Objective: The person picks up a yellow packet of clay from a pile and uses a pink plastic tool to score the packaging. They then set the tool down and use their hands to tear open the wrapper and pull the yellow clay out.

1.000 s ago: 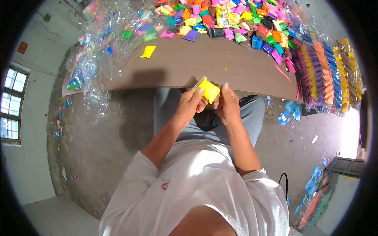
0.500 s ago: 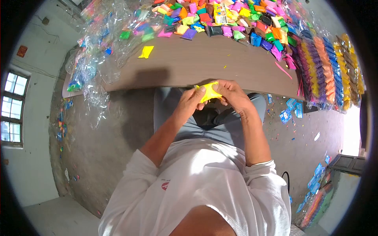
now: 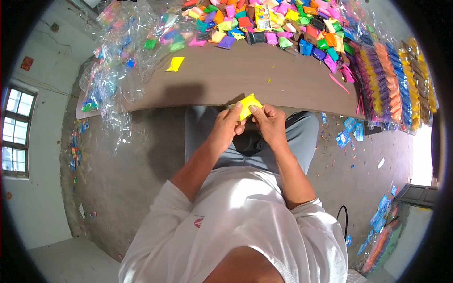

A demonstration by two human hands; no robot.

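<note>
So, closest to us is our white shirt (image 3: 240, 203), with a small red logo (image 3: 198, 222) on it, and past that our grey trousers (image 3: 200, 129), knees by the near edge of the table. Both hands are up in front of our lap, right around that edge. Our left hand (image 3: 227, 126) has one side of a shiny yellow packet (image 3: 248, 107) pinched, thumb on top, and our right hand (image 3: 272, 123) has the other side, its thumb pressing on the face of it. So yeah, both hands are pretty much closed on the same packet, with the fingers curled in underneath. Beyond them is the brown table (image 3: 222, 80), with a few tiny yellow bits (image 3: 269, 80) on it and a loose yellow packet (image 3: 175, 64) lying off to the left. Over on the right we've got a thin pink strip (image 3: 338, 83), then rows of wrapped packets (image 3: 394, 87) in clear plastic, side by side at the table's end. Crumpled clear bags (image 3: 115, 78) cover the left end and hang over the edge. Farthest back is a big jumbled pile of colourful packets (image 3: 245, 22), with a printed yellow pouch (image 3: 263, 17) sitting among them.
</note>
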